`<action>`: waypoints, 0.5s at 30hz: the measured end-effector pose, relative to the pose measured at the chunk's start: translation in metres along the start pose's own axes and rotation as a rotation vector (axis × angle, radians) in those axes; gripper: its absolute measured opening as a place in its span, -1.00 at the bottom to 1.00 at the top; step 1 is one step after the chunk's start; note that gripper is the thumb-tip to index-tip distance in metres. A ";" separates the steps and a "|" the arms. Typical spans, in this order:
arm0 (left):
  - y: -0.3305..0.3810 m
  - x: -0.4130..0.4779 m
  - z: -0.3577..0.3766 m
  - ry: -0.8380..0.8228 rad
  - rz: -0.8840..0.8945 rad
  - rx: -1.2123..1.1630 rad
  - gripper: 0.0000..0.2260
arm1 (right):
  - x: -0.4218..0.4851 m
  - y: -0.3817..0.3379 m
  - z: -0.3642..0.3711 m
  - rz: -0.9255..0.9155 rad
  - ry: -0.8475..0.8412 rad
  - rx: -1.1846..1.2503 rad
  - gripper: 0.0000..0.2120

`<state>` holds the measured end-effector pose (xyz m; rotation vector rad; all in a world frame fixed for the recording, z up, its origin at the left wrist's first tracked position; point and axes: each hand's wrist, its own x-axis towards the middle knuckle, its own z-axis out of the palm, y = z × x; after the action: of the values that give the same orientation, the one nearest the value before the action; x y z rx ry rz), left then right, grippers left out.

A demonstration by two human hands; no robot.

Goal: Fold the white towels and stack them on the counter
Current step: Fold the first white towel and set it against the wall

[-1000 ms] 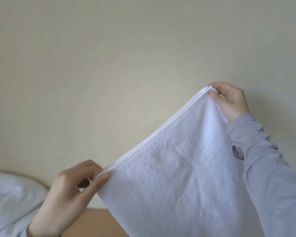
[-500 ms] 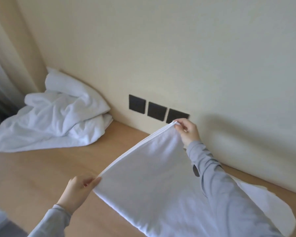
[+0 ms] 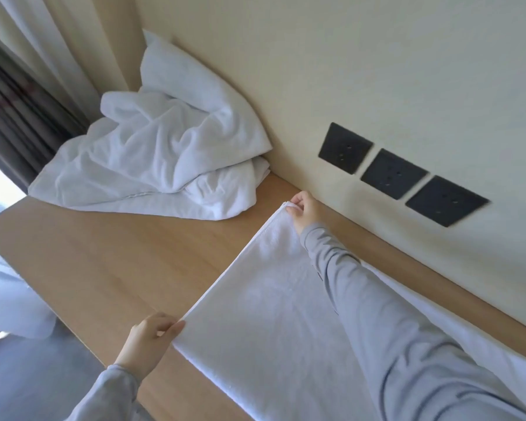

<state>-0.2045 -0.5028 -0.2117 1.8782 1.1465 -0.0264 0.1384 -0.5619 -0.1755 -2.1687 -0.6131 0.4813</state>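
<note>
A white towel [image 3: 268, 305] lies doubled over on the wooden counter [image 3: 110, 262], its top edge stretched straight between my hands. My left hand [image 3: 148, 340] pinches the near corner at the counter's front edge. My right hand [image 3: 304, 209] pinches the far corner close to the wall. A rumpled heap of white towels [image 3: 158, 153] sits at the counter's far left end, against the wall. My grey right sleeve covers part of the towel's right side.
Three black wall sockets [image 3: 392, 174] sit in a row on the cream wall above the counter. Curtains [image 3: 28, 86] hang at the left beyond the heap. Bare wood shows between the heap and the towel. Grey floor [image 3: 28, 375] lies below the counter's rounded edge.
The towel has come down from in front of the wall onto the counter, both hands still pinching its corners. My view has tilted down and the counter, heap and sockets have come into sight.
</note>
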 end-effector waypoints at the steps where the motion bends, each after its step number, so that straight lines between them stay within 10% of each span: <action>1: -0.003 0.004 0.000 0.007 -0.010 0.010 -0.76 | 0.004 0.001 0.011 -0.001 -0.002 -0.014 -0.94; 9: -0.012 0.024 0.022 0.164 -0.076 0.090 -0.84 | 0.021 0.019 0.049 -0.064 -0.092 -0.526 -0.57; 15: 0.034 0.015 0.069 0.266 0.348 0.448 -0.57 | -0.090 0.044 0.072 -0.772 -0.239 -0.506 -0.54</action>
<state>-0.1433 -0.5462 -0.2357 2.5218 1.0278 0.1808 0.0396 -0.5939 -0.2417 -2.1046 -1.7631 0.1636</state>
